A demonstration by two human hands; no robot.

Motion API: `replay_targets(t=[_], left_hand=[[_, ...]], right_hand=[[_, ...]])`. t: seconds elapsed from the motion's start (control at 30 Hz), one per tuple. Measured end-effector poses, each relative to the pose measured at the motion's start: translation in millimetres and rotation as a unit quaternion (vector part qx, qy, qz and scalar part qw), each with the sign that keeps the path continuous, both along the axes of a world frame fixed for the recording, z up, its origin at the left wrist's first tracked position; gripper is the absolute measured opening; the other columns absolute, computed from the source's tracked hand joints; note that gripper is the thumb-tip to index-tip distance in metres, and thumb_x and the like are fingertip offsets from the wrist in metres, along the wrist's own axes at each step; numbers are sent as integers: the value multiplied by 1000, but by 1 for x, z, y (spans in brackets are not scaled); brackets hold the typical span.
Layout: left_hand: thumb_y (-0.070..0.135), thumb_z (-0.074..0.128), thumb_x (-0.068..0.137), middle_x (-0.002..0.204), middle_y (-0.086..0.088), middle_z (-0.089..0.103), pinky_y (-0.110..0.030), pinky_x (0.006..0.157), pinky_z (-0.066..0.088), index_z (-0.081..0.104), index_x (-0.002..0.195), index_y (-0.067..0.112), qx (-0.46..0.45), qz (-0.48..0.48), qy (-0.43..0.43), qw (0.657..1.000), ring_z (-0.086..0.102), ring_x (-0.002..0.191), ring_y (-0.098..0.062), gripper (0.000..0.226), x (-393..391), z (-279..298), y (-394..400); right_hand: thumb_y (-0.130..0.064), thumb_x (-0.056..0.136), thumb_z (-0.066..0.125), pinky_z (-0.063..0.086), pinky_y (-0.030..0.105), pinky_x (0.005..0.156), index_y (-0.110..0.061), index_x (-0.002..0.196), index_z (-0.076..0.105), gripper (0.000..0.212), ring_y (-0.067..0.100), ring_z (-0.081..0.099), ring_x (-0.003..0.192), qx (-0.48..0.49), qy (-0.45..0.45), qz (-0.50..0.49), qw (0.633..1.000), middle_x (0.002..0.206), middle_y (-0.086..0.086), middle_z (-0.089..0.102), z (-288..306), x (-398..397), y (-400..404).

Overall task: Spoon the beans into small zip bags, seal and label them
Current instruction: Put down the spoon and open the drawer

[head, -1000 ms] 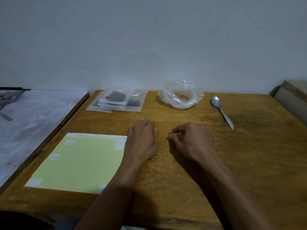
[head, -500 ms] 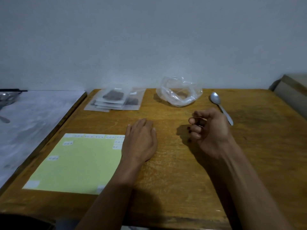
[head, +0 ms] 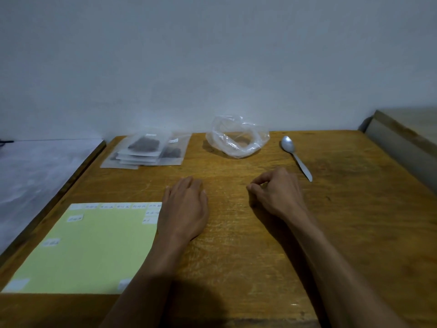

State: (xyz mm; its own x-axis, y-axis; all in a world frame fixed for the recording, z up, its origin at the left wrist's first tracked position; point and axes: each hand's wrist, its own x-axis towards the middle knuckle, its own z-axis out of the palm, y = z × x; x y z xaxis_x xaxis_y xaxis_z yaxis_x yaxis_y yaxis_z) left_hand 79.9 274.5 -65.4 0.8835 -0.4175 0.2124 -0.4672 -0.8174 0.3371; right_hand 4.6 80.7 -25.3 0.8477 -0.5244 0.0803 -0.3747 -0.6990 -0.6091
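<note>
A pile of small zip bags [head: 144,151] with dark beans inside lies flat at the back left of the wooden table [head: 343,221]. To its right sits a crumpled clear plastic bag [head: 237,139], and further right a metal spoon [head: 296,157]. A yellow label sheet [head: 89,249] with a few white labels lies at the front left. My left hand [head: 185,209] rests flat on the table, its edge over the sheet's right corner. My right hand [head: 276,195] rests on the wood below the spoon's handle, fingers curled under, thumb against the index fingertip. Nothing shows in it.
A grey marbled surface [head: 35,176] adjoins the table on the left. A wooden box or ledge [head: 402,138] stands at the far right. A white wall runs behind the table.
My right hand, lifted and turned palm-up half a second ago, has come back down onto the table with its fingers curled. The left hand has stayed put.
</note>
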Motion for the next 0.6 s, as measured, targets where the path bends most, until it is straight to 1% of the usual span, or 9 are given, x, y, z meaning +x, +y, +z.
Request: replay_targets(t=[0.17, 0.23, 0.27, 0.33, 0.37, 0.4, 0.47, 0.53, 0.6], left_hand=[[33, 37, 105, 148, -5, 51, -50, 120, 27, 54, 141, 15, -1, -3, -2, 1000, 41, 141, -22, 43, 0, 0, 1], [34, 37, 105, 148, -5, 51, -50, 119, 27, 54, 142, 16, -2, -4, -1, 1000, 40, 142, -22, 44, 0, -1, 1], [34, 37, 105, 148, -5, 51, -51, 119, 27, 54, 142, 16, -1, -4, 0, 1000, 40, 142, -22, 44, 1, -1, 1], [35, 37, 105, 148, -4, 51, -51, 119, 27, 53, 142, 16, -2, -4, 2, 1000, 41, 141, -22, 44, 1, -1, 1], [35, 37, 105, 148, -4, 51, -51, 119, 28, 53, 142, 16, -3, -4, 2, 1000, 41, 141, -22, 44, 0, -1, 1], [34, 37, 105, 148, -4, 51, -51, 119, 27, 53, 142, 16, -5, -4, 3, 1000, 41, 142, -22, 44, 0, 0, 1], [34, 38, 105, 149, -5, 51, -51, 120, 26, 53, 142, 16, -10, -4, 4, 1000, 39, 143, -22, 44, 0, 0, 1], [34, 38, 106, 150, -4, 50, -50, 121, 24, 53, 143, 16, -13, -2, 4, 1000, 38, 144, -22, 44, -1, 0, 1], [34, 38, 106, 153, -4, 47, -48, 123, 22, 51, 145, 16, -13, 1, 5, 1000, 35, 146, -21, 45, -1, 0, 1]], right_hand=[[-34, 89, 72, 58, 37, 72, -25, 86, 75, 10, 15, 67, 85, 4, -5, 0, 1000, 89, -4, 73, -3, 2, 2], [-32, 91, 71, 54, 32, 63, -21, 83, 73, 14, 16, 66, 75, 119, -67, -36, 990, 80, -1, 70, 1, 2, 1], [-28, 92, 69, 49, 29, 56, -15, 87, 73, 15, 17, 63, 67, 231, -114, -69, 964, 76, 2, 68, 5, 1, -1], [-17, 94, 57, 33, 24, 43, -6, 92, 68, 16, 13, 44, 50, 460, -169, -112, 864, 67, 3, 55, 13, -1, -6], [-13, 93, 50, 27, 23, 40, -8, 87, 64, 16, 11, 37, 47, 532, -176, -111, 821, 64, 2, 50, 15, -3, -8], [-12, 92, 45, 24, 23, 39, -11, 81, 60, 18, 10, 34, 46, 556, -171, -104, 807, 63, 1, 49, 15, -5, -11], [-14, 93, 49, 32, 25, 46, -12, 77, 62, 21, 8, 41, 53, 480, -128, -82, 864, 68, -2, 53, 14, -9, -13], [-22, 95, 60, 45, 29, 64, -17, 84, 73, 18, 9, 55, 73, 285, -69, -52, 955, 82, -6, 62, 12, -13, -11], [-35, 92, 68, 51, 30, 72, -24, 95, 77, 15, 15, 65, 92, 124, -31, -12, 992, 97, -3, 71, 5, -14, -11]])
